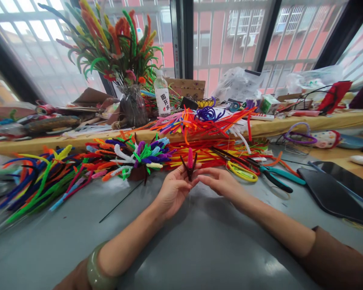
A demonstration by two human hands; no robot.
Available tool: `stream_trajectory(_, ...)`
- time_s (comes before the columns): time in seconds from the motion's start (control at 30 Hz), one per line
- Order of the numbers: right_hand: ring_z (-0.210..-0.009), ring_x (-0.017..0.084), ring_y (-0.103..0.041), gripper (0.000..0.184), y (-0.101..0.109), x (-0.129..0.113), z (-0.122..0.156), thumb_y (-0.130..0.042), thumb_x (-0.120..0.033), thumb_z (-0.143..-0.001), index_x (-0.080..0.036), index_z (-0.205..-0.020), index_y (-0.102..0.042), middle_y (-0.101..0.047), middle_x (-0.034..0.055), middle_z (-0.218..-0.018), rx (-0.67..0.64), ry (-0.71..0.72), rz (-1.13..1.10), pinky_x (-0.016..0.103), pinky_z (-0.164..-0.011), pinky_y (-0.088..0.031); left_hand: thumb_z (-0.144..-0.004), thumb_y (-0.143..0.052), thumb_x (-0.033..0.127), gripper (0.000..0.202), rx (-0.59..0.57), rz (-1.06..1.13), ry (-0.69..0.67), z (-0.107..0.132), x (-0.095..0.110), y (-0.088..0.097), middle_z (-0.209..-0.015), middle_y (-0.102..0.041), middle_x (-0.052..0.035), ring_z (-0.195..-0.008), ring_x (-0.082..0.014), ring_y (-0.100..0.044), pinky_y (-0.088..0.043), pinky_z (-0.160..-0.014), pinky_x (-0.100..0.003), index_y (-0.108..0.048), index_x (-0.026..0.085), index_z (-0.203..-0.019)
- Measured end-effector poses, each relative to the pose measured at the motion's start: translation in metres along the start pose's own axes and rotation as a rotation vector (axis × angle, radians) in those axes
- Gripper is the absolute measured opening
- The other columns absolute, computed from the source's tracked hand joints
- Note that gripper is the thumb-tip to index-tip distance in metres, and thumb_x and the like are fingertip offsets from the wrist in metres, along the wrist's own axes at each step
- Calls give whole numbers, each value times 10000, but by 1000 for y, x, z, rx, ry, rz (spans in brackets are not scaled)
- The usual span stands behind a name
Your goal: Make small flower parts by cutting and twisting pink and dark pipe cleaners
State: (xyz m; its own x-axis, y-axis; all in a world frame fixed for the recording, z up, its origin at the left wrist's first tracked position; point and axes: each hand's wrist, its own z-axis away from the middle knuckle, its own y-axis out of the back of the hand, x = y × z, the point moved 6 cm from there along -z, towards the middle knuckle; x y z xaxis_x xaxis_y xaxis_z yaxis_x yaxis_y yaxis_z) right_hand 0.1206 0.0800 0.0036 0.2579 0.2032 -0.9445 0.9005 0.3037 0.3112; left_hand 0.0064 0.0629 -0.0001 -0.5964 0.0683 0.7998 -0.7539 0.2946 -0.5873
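Note:
Over the grey tabletop point(199, 249), my left hand point(172, 191) pinches a small pipe-cleaner flower point(190, 159). It has an upright pink centre, with dark brown pieces spreading in a V on either side. My right hand point(219, 182) is close by on the right, its fingers stretched toward the flower's base; whether the fingertips touch it is hard to make out. Behind both hands lies a pile of red and yellow pipe cleaners point(205, 151). A thin dark stick point(121, 202) rests on the table left of my left hand.
Yellow-handled scissors point(243, 171) and teal-handled pliers point(282, 177) lie right of my hands, beside a black phone point(332, 193). Bundles of coloured pipe cleaners point(139, 157) fill the left side. On the raised ledge stand a water bottle point(161, 94) and a vase point(133, 104) of pipe-cleaner flowers.

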Motion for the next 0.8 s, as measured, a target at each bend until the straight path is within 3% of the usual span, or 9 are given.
stream_trajectory(0.1,-448,82,-330,322,10,-14,6,-577,-455,-704,-172,-858,-573,-370,-65,-480,274,190,215,219,-447,-239,-529,-438,-103,570,-6,-28,-10,0,-1,-2,-1146,-559,-49,-1091,-176,-477,-402,-894,-268,-588,162,-1011)
stream_trajectory(0.17,-467,95,-360,307,10,-20,11,-563,-474,-711,-189,-822,-579,-388,-53,-489,356,244,342,227,-467,-250,-537,-443,-94,578,-8,-49,-24,1,-1,-4,-1144,-561,-42,-1081,-168,-481,-413,-867,-247,-584,173,-1029)
stream_trajectory(0.37,-492,105,-412,255,-5,-18,7,-505,-415,-768,-202,-648,-574,-513,-17,-535,236,179,505,227,-470,-238,-589,-498,-61,489,-28,-141,28,4,-6,-9,-1073,-604,-47,-960,-143,-553,-436,-782,-200,-605,163,-1010)
stream_trajectory(0.53,-509,114,-441,252,1,-15,7,-455,-349,-808,-195,-641,-564,-546,1,-554,277,197,612,236,-502,-249,-684,-589,72,302,11,-273,130,3,-16,0,-964,-648,-84,-805,-135,-615,-461,-669,-192,-624,132,-978)
stream_trajectory(0.63,-537,110,-438,219,6,-20,6,-451,-320,-816,-187,-676,-553,-527,-4,-578,241,274,469,231,-524,-278,-706,-611,125,260,47,-291,166,1,-18,6,-937,-658,-100,-740,-124,-635,-457,-632,-172,-623,116,-965)
stream_trajectory(0.8,-689,113,-466,183,23,-41,6,-509,-319,-786,-182,-670,-544,-527,21,-815,85,348,-178,214,-578,-360,-728,-611,155,205,124,-302,198,-1,-17,11,-953,-656,-111,-736,-125,-644,-467,-609,-169,-609,109,-928)
